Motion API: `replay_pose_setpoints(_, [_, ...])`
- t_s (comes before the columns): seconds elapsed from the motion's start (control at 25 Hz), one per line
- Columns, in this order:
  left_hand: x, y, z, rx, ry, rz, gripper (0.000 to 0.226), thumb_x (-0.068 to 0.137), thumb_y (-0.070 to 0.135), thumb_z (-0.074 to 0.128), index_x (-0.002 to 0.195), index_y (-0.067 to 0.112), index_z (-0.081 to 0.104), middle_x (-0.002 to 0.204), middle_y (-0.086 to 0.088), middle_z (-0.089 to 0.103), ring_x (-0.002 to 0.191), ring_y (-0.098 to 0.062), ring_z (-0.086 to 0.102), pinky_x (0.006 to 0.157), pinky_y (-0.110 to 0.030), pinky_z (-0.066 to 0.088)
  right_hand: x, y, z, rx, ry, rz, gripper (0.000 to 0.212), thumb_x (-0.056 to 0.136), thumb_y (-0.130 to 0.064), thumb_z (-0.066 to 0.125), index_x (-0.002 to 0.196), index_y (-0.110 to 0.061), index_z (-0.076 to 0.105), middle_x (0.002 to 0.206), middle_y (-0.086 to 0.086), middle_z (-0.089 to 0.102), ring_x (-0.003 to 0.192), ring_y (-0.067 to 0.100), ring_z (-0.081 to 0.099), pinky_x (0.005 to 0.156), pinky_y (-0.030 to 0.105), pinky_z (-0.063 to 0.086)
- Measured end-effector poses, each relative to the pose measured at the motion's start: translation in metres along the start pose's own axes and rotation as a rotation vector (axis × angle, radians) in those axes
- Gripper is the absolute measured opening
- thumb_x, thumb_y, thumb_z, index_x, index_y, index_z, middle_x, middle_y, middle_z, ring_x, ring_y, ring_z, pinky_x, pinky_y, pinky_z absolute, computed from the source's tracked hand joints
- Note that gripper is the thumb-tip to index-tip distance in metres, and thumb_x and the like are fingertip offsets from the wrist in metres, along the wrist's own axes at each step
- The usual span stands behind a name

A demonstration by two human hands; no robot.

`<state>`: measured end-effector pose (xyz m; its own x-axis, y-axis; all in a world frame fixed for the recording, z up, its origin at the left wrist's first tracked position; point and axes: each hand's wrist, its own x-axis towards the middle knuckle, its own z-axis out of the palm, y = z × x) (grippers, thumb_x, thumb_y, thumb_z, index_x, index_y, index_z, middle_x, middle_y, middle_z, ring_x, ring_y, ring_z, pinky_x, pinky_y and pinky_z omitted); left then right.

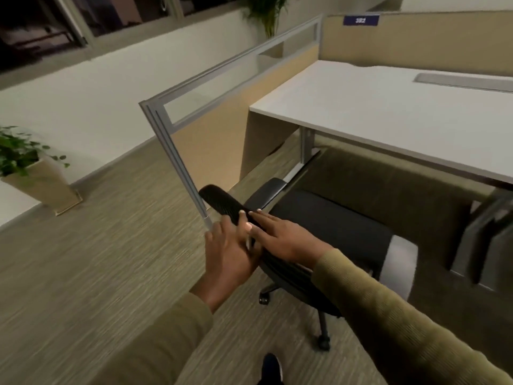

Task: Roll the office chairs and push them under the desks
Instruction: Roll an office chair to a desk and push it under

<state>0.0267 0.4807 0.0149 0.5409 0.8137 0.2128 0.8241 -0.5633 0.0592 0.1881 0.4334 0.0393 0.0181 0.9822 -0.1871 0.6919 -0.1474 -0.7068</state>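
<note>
A black office chair stands in front of a white desk, its seat partly below the desk's front edge. Both of my hands are on the top of its mesh backrest. My left hand wraps around the backrest's top edge from behind. Beside it, my right hand lies flat on that edge with fingers stretched forward. The chair's left armrest points toward the desk. Its wheeled base shows below my right sleeve.
A grey-framed partition ends close to the left of the chair. Another chair sits under the desk at the right. A potted plant stands at the left wall on the carpet. My shoe is at the bottom.
</note>
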Motion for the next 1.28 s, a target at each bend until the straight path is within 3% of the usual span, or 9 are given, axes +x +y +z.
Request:
replay_pose_setpoints(0.08, [0.011, -0.014, 0.001, 0.081, -0.02, -0.05, 0.089, 0.092, 0.075, 0.008, 0.153, 0.018, 0.04, 0.141, -0.025, 0.042, 0.128, -0.041, 0.041, 0.104, -0.056, 0.034, -0.017, 0.011, -0.003, -0.156, 0.072, 0.042, 0.089, 0.081, -0.09, 0.021, 0.153, -0.038, 0.03, 0.156, -0.007, 0.043, 0.134, 0.021, 0.05, 0.102, 0.041, 0.044])
replay_pose_setpoints(0.16, [0.024, -0.028, 0.002, 0.069, -0.004, -0.007, 0.092, 0.091, 0.08, 0.008, 0.151, 0.021, 0.045, 0.157, -0.027, 0.03, 0.146, -0.044, 0.025, 0.118, -0.062, 0.014, -0.028, 0.021, -0.007, -0.255, 0.101, 0.084, 0.085, 0.082, -0.088, 0.029, 0.148, -0.034, 0.039, 0.14, -0.002, 0.058, 0.119, 0.02, 0.06, 0.085, 0.036, 0.047])
replay_pose_setpoints(0.24, [0.034, -0.039, 0.006, -0.001, 0.009, 0.133, 0.089, 0.092, 0.08, 0.012, 0.137, 0.019, 0.056, 0.15, -0.023, 0.042, 0.145, -0.04, 0.032, 0.12, -0.063, 0.011, -0.038, 0.028, -0.008, -0.347, 0.123, 0.146, 0.086, 0.079, -0.09, 0.033, 0.141, -0.032, 0.045, 0.13, -0.001, 0.064, 0.11, 0.021, 0.062, 0.08, 0.036, 0.048])
replay_pose_setpoints(0.4, [0.053, -0.055, 0.016, -0.155, 0.076, 0.395, 0.074, 0.094, 0.08, 0.022, 0.099, 0.016, 0.058, 0.095, -0.005, 0.058, 0.094, -0.029, 0.056, 0.092, -0.046, 0.042, -0.051, 0.032, -0.001, -0.49, 0.246, 0.234, 0.09, 0.073, -0.098, 0.026, 0.125, -0.029, 0.056, 0.111, -0.002, 0.067, 0.092, 0.018, 0.062, 0.071, 0.034, 0.048])
replay_pose_setpoints(0.56, [0.075, -0.057, 0.014, -0.194, 0.072, 0.528, 0.069, 0.086, 0.09, 0.029, 0.082, 0.023, 0.046, 0.076, 0.003, 0.048, 0.066, -0.018, 0.041, 0.067, -0.034, 0.032, -0.066, 0.033, 0.004, -0.578, 0.408, 0.323, 0.088, 0.075, -0.098, 0.021, 0.115, -0.031, 0.06, 0.103, -0.007, 0.068, 0.089, 0.014, 0.062, 0.077, 0.035, 0.045])
replay_pose_setpoints(0.72, [0.09, -0.062, 0.021, -0.227, 0.114, 0.626, 0.077, 0.078, 0.095, 0.037, 0.074, 0.019, 0.048, 0.071, 0.001, 0.049, 0.06, -0.023, 0.048, 0.06, -0.033, 0.035, -0.102, 0.061, 0.013, -0.712, 0.85, 0.449, 0.069, 0.087, -0.085, 0.032, 0.098, -0.029, 0.069, 0.091, -0.007, 0.07, 0.089, 0.017, 0.065, 0.102, 0.048, 0.039])
replay_pose_setpoints(0.84, [0.094, -0.058, 0.026, -0.253, 0.165, 0.635, 0.081, 0.076, 0.096, 0.041, 0.071, 0.016, 0.053, 0.069, -0.001, 0.051, 0.059, -0.024, 0.051, 0.059, -0.034, 0.038, -0.12, 0.086, 0.009, -0.761, 1.001, 0.496, 0.064, 0.094, -0.075, 0.031, 0.093, -0.026, 0.071, 0.091, -0.003, 0.071, 0.088, 0.022, 0.065, 0.108, 0.052, 0.032])
replay_pose_setpoints(1.04, [0.119, -0.051, 0.03, -0.285, 0.167, 0.581, 0.085, 0.075, 0.097, 0.037, 0.069, 0.015, 0.058, 0.068, -0.001, 0.053, 0.059, -0.024, 0.054, 0.06, -0.035, 0.045, -0.094, 0.102, -0.022, -0.749, 1.106, 0.4, 0.06, 0.095, -0.07, 0.031, 0.084, -0.024, 0.069, 0.082, -0.003, 0.069, 0.077, 0.022, 0.064, 0.097, 0.046, 0.039])
replay_pose_setpoints(1.28, [0.154, -0.045, 0.044, -0.253, 0.203, 0.541, 0.088, 0.075, 0.097, 0.036, 0.073, 0.013, 0.063, 0.069, -0.002, 0.056, 0.059, -0.026, 0.056, 0.059, -0.036, 0.046, -0.057, 0.125, -0.053, -0.73, 1.058, 0.354, 0.054, 0.094, -0.071, 0.034, 0.084, -0.029, 0.066, 0.082, -0.006, 0.067, 0.079, 0.019, 0.062, 0.093, 0.043, 0.041])
